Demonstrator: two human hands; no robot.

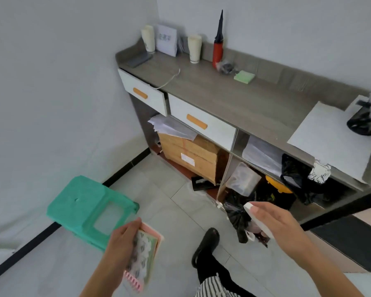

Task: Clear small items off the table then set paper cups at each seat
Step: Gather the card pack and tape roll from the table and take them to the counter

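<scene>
Pink and green covers identify the small notebooks [145, 251] that we hold stacked in the left hand [124, 243], fingers clenched around the upper edge, the comb-like pink binding hanging low toward the floor. The right hand [281, 224] grasps a slim white item [257, 219], pinned lengthwise under the thumb; what it is we cannot tell. Both loads look light. The notebooks appear stiff enough to carry by 1 edge, but the stack could fan apart, so we judge a grip across the full thickness safest. The white item looks smooth, so it could slide out of a loose grip; holding it near the middle seems best.

We stand facing a grey sideboard worktop [223, 97] in the corner, with a green stool [90, 209] on the floor at left. We judge the step in hand to be the clearing phase: small items carried to this worktop for set-down.

2 stacks of paper cups [195, 49] [148, 38] stand upright at the back of the worktop, well apart from both hands. These are thin-walled and crush easily; we would take a stack around its lower body, not by the rim.
</scene>
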